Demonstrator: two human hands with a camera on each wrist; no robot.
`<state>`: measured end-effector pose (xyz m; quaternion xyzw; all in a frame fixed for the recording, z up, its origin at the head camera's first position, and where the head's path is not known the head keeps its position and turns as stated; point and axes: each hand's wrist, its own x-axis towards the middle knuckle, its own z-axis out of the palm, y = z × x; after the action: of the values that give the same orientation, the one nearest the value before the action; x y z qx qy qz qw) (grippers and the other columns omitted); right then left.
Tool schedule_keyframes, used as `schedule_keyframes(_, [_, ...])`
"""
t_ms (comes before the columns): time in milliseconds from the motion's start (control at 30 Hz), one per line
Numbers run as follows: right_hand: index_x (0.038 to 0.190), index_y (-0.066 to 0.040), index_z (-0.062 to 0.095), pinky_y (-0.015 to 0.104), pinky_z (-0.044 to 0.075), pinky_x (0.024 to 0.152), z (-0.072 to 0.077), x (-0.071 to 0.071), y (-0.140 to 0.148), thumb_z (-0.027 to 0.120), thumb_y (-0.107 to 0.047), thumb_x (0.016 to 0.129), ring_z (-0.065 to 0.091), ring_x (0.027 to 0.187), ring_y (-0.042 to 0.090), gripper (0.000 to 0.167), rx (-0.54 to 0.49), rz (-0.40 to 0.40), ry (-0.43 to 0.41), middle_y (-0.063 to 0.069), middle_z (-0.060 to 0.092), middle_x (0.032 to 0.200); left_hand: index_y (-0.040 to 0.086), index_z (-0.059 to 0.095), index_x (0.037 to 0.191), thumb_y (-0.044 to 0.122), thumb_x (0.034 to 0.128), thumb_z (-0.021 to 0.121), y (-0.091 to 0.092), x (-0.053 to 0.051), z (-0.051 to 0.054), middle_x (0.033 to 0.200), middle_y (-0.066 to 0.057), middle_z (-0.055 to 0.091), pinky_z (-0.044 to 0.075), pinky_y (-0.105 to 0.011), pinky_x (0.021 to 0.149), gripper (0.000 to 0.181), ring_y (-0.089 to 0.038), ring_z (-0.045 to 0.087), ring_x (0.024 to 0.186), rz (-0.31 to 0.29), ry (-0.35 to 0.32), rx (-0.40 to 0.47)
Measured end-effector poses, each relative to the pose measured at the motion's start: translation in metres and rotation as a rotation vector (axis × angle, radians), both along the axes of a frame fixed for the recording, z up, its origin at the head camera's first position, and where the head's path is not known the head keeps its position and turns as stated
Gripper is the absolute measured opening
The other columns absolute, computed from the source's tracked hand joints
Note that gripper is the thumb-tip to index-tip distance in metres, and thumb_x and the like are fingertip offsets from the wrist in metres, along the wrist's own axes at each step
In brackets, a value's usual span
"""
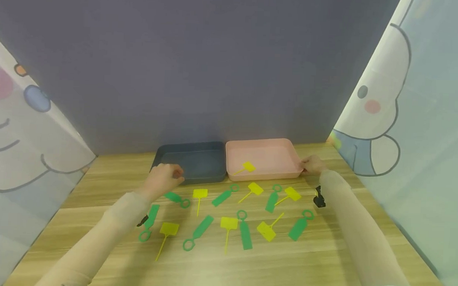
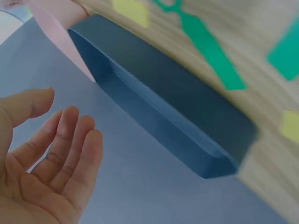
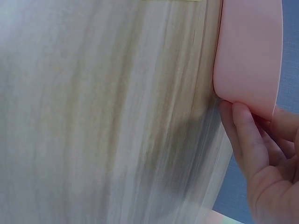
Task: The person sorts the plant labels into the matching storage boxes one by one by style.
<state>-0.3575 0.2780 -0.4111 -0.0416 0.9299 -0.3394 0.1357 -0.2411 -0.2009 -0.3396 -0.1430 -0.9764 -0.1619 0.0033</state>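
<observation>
My left hand (image 1: pixel 162 180) hovers over the front left corner of the dark blue tray (image 1: pixel 208 180); in the left wrist view the hand (image 2: pixel 56 158) has loosely bent fingers, holds nothing and stays apart from the tray (image 2: pixel 187 98). At the right end of the pink tray (image 1: pixel 265 176), my right hand (image 1: pixel 313 165) grips the corner. The right wrist view shows that hand (image 3: pixel 266 163) with fingertips under the pink tray's wall (image 3: pixel 250 60) and the thumb at its rim. One yellow tag (image 1: pixel 249 166) lies in the pink tray.
Several green tags (image 1: pixel 245 235) with rings and several yellow tags (image 1: pixel 229 223) with thin stems lie scattered on the wooden table (image 1: pixel 277 266) in front of the trays. A dark grey panel (image 1: pixel 216 75) stands behind, with printed cartoon curtains (image 1: pixel 434 125) at both sides.
</observation>
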Motion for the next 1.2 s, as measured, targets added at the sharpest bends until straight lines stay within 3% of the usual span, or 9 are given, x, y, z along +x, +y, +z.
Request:
schedule_keyframes(100, [0.120, 0.016, 0.049, 0.026, 0.055, 0.067, -0.015, -0.013, 0.011, 0.048, -0.012, 0.093, 0.062, 0.075, 0.013, 0.039, -0.024, -0.012, -0.013, 0.032, 0.059, 0.111, -0.003, 0.062, 0.105, 0.015, 0.0863, 0.061, -0.016, 0.006, -0.005, 0.098, -0.018, 0.068, 0.052, -0.049, 0.081, 0.026, -0.035, 0.064, 0.091, 0.001, -0.017, 0.005])
schedule_keyframes(200, [0.114, 0.007, 0.060, 0.025, 0.055, 0.063, -0.052, -0.043, 0.040, 0.056, -0.019, 0.090, 0.063, 0.070, 0.013, 0.036, -0.155, 0.041, 0.019, 0.022, 0.068, 0.097, -0.005, 0.062, 0.102, 0.015, 0.0863, 0.060, -0.029, 0.013, -0.011, 0.096, -0.019, 0.067, 0.053, -0.047, 0.076, 0.026, -0.036, 0.064, 0.088, 0.028, -0.080, -0.006])
schedule_keyframes(267, [0.112, 0.006, 0.062, 0.026, 0.055, 0.062, -0.062, -0.052, 0.052, 0.059, -0.021, 0.088, 0.063, 0.069, 0.014, 0.036, -0.182, 0.059, 0.015, 0.020, 0.069, 0.095, -0.006, 0.062, 0.101, 0.017, 0.0860, 0.060, -0.037, 0.016, -0.016, 0.097, -0.022, 0.066, 0.053, -0.047, 0.075, 0.028, -0.037, 0.063, 0.088, 0.053, -0.127, -0.034])
schedule_keyframes(367, [0.113, 0.009, 0.060, 0.026, 0.055, 0.062, -0.052, -0.042, 0.051, 0.056, -0.019, 0.089, 0.063, 0.070, 0.015, 0.037, -0.132, 0.056, 0.032, 0.024, 0.067, 0.098, -0.006, 0.063, 0.097, 0.021, 0.0856, 0.060, -0.047, 0.020, -0.027, 0.098, -0.023, 0.065, 0.053, -0.047, 0.074, 0.030, -0.036, 0.062, 0.087, 0.109, -0.214, -0.075])
schedule_keyframes(467, [0.118, 0.017, 0.050, 0.026, 0.055, 0.066, -0.016, -0.014, 0.032, 0.049, -0.013, 0.092, 0.062, 0.074, 0.015, 0.040, 0.014, 0.009, -0.001, 0.031, 0.060, 0.109, -0.004, 0.062, 0.074, 0.022, 0.0846, 0.061, -0.057, 0.022, -0.039, 0.075, -0.011, 0.064, 0.052, -0.033, 0.057, 0.028, -0.022, 0.058, 0.065, 0.160, -0.265, -0.057])
schedule_keyframes(600, [0.118, 0.021, 0.047, 0.021, 0.054, 0.063, 0.007, 0.006, 0.020, 0.045, -0.009, 0.093, 0.061, 0.070, 0.010, 0.039, 0.020, 0.016, -0.006, 0.034, 0.058, 0.108, 0.010, 0.043, 0.052, 0.022, 0.0840, 0.061, -0.068, 0.023, -0.051, 0.050, 0.005, 0.036, 0.028, -0.016, 0.042, 0.038, -0.007, 0.029, 0.044, 0.251, -0.308, 0.007])
schedule_keyframes(900, [0.115, 0.023, 0.048, 0.020, 0.053, 0.062, 0.010, 0.013, 0.011, 0.044, -0.005, 0.091, 0.060, 0.067, 0.007, 0.037, -0.024, -0.004, -0.002, 0.035, 0.059, 0.106, -0.007, 0.054, 0.086, 0.023, 0.0832, 0.063, -0.081, 0.034, -0.057, 0.066, -0.005, 0.047, 0.040, -0.025, 0.052, 0.031, -0.017, 0.044, 0.059, 0.391, -0.401, 0.049])
schedule_keyframes(1133, [0.116, 0.019, 0.050, 0.018, 0.052, 0.065, 0.002, 0.005, 0.004, 0.044, -0.008, 0.091, 0.060, 0.070, 0.006, 0.038, 0.017, 0.001, 0.031, 0.033, 0.058, 0.110, -0.014, 0.057, 0.092, 0.015, 0.0791, 0.061, -0.091, 0.037, -0.061, 0.072, -0.010, 0.055, 0.045, -0.028, 0.055, 0.033, -0.017, 0.046, 0.061, 0.373, -0.387, 0.045])
schedule_keyframes(1200, [0.116, 0.020, 0.049, 0.019, 0.053, 0.065, -0.001, 0.002, 0.002, 0.044, -0.007, 0.091, 0.061, 0.070, 0.006, 0.038, 0.001, 0.006, 0.029, 0.033, 0.058, 0.109, -0.008, 0.058, 0.077, 0.013, 0.0776, 0.060, -0.094, 0.038, -0.063, 0.062, -0.005, 0.050, 0.040, -0.022, 0.049, 0.022, -0.013, 0.041, 0.053, 0.371, -0.388, 0.050])
